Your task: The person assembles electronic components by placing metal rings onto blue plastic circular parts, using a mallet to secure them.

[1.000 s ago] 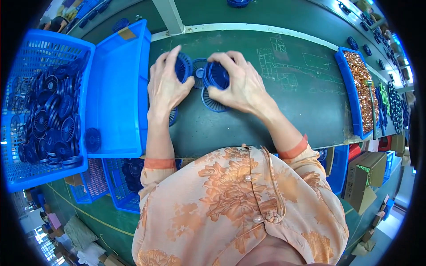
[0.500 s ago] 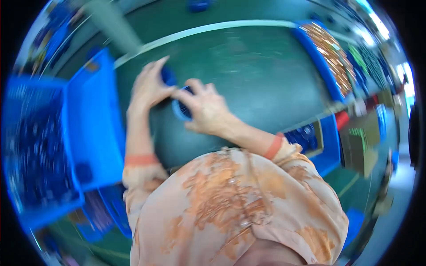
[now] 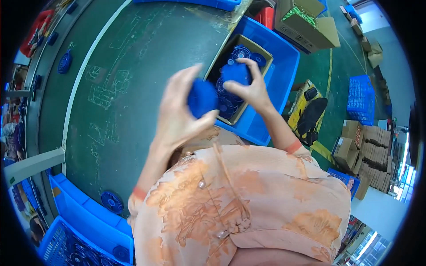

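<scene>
My left hand (image 3: 171, 115) curves its fingers and thumb around a dark blue round piece (image 3: 203, 98), smeared by motion, at the table's edge. In my right hand (image 3: 256, 92) is another blue round piece (image 3: 235, 73), gripped between thumb and fingers over an open carton (image 3: 267, 67). Both pieces look like fan heads, but blur hides their detail. Inside the carton lie several blue fan heads (image 3: 241, 52) with round grilles, partly covered by my right hand and its piece.
The carton stands in a blue bin (image 3: 286, 75) beside the green table (image 3: 133, 88). A blue fan head (image 3: 112, 202) lies at the table's near left, by a blue tray (image 3: 84, 206). A yellow-and-black item (image 3: 306, 111) and a blue crate (image 3: 360, 99) are on the floor to the right.
My view has swung right. Both hands, formerly close together over the table with blue round pieces, are now apart, the right one over the carton.
</scene>
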Motion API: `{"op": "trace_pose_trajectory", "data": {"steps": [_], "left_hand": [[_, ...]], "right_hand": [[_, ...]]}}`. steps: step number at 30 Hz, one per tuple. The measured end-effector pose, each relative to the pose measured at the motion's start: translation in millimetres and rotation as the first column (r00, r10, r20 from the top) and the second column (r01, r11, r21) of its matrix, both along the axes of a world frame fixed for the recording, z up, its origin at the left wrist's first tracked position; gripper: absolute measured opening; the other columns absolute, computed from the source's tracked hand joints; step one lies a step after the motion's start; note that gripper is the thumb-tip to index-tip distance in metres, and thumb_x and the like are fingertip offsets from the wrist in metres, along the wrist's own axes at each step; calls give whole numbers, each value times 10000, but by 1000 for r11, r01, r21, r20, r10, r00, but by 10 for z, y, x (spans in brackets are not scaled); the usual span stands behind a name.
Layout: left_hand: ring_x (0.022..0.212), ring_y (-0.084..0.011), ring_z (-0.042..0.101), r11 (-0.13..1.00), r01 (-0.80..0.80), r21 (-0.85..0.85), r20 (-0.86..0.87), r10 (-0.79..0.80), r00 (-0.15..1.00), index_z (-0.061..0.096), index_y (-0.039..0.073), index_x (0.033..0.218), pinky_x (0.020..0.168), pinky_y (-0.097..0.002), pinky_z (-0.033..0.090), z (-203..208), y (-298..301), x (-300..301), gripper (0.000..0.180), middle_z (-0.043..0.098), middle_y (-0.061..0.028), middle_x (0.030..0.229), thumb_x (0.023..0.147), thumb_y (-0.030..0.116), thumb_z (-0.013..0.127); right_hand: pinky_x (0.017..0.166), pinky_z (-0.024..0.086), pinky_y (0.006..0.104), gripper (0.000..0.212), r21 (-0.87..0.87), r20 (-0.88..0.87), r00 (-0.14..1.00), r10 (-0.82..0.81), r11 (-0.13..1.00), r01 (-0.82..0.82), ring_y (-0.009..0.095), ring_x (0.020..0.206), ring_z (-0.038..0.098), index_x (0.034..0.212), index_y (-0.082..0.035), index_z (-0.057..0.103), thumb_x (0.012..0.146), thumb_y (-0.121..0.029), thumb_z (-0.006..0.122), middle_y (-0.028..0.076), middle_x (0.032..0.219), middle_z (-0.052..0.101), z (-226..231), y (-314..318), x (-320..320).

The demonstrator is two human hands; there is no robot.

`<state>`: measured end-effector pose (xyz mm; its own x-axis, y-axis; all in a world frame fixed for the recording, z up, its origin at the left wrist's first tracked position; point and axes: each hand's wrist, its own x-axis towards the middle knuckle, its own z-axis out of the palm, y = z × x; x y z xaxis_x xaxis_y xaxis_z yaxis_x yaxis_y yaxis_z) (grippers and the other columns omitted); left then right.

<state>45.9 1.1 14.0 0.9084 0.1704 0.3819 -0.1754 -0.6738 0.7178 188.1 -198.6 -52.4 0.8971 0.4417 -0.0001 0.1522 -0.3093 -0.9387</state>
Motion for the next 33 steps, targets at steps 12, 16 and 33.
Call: {"op": "trace_pose_trajectory", "data": {"steps": [12,16,33], "left_hand": [[1485,-471,353,948,153,281,-466,-5,885,404,173,1568,1185,-491,409,-1113,-710,790,955,299,-279,1637,738,206,874],[1440,-453,440,985,162,65,-369,-127,921,454,106,1531,1115,-485,492,-953,-456,332,778,391,-277,1590,837,141,805],[1347,-537,474,-53,-793,607,50,998,-28,487,3,1476,1143,-576,381,-732,138,-2904,660,516,-349,1444,936,282,744]], "right_hand": [[890,589,510,1065,-163,-601,692,-399,909,383,453,1430,420,1677,-270,99,871,-478,764,223,1659,285,-1487,-523,1171],[867,607,486,908,-272,-504,728,-466,885,378,425,1275,588,1649,-232,247,897,-390,731,253,1576,420,-1915,-523,1198],[703,578,446,845,-268,-307,811,-497,863,428,330,1034,662,1419,-99,431,754,-288,917,147,1225,662,-2689,-1273,810]]}}
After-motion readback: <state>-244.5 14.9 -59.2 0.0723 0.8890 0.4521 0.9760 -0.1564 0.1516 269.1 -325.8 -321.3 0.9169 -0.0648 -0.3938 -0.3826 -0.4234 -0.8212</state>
